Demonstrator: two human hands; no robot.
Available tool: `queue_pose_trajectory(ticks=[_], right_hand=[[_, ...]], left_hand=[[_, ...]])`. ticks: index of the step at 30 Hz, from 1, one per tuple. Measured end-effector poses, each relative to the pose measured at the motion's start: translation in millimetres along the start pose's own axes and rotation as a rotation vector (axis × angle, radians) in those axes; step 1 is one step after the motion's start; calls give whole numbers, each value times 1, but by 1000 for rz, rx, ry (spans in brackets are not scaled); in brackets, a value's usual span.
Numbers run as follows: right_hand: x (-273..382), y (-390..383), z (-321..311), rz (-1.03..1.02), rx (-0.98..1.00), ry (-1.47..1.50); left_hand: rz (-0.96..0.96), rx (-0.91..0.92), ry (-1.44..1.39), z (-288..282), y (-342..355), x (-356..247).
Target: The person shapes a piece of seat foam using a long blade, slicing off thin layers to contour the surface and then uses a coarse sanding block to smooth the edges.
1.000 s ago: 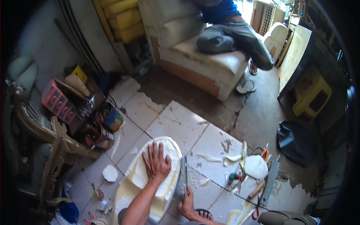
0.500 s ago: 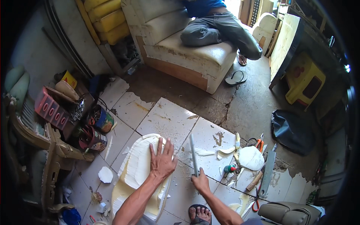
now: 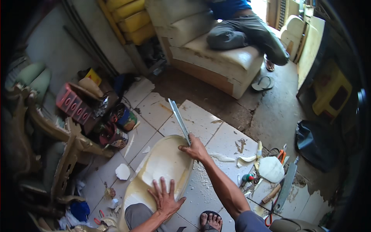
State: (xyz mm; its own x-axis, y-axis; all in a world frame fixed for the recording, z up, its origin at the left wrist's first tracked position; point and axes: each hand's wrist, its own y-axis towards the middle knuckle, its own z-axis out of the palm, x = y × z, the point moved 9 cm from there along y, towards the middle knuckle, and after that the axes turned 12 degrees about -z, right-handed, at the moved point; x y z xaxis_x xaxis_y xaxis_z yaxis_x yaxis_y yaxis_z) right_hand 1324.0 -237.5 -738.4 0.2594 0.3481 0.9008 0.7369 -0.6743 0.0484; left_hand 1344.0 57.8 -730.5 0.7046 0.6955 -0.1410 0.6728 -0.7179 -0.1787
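Note:
A long cream foam slab (image 3: 164, 154) with a rounded far end lies on the tiles in front of me. My left hand (image 3: 166, 199) rests on its near half, fingers spread and palm down. My right hand (image 3: 195, 149) is at the slab's far right edge, closed around a long, straight, grey metal blade (image 3: 179, 120). The blade points away and to the left, past the rounded end. Its lower end is hidden in my fist. My knee, in grey cloth, is against the near part of the slab.
White crumbs litter the tiles. At right lie a foam offcut (image 3: 270, 169), orange-handled pliers (image 3: 283, 154), a grey metal bar (image 3: 286, 185), scissors (image 3: 269, 216) and a small green bottle (image 3: 248, 178). Left stand tool pots (image 3: 114, 137) and a carved wooden frame (image 3: 63, 154). A person sits on a sofa (image 3: 216, 73).
My right hand has carried the blade left and away to the slab's far edge. My left hand has slid nearer me, off the far end. The whole view has shifted, moving the scene rightward.

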Motion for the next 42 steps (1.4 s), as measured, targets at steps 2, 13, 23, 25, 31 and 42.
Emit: queue_pose_trajectory(ticks=[2, 13, 23, 25, 31, 42], right_hand=[[-6, 17, 20, 68, 137, 99], [-95, -76, -108, 136, -120, 133], [-75, -179, -96, 72, -452, 270], [-58, -213, -100, 114, -467, 200], [-23, -277, -100, 279, -343, -124], [-56, -113, -128, 175, 150, -805]], left_hand=[[80, -54, 15, 18, -4, 2], [416, 17, -13, 15, 30, -78], [552, 257, 251, -7, 86, -68], [616, 331, 54, -13, 68, -68], [242, -153, -332, 0, 8, -7], [226, -354, -347, -3, 14, -53]])
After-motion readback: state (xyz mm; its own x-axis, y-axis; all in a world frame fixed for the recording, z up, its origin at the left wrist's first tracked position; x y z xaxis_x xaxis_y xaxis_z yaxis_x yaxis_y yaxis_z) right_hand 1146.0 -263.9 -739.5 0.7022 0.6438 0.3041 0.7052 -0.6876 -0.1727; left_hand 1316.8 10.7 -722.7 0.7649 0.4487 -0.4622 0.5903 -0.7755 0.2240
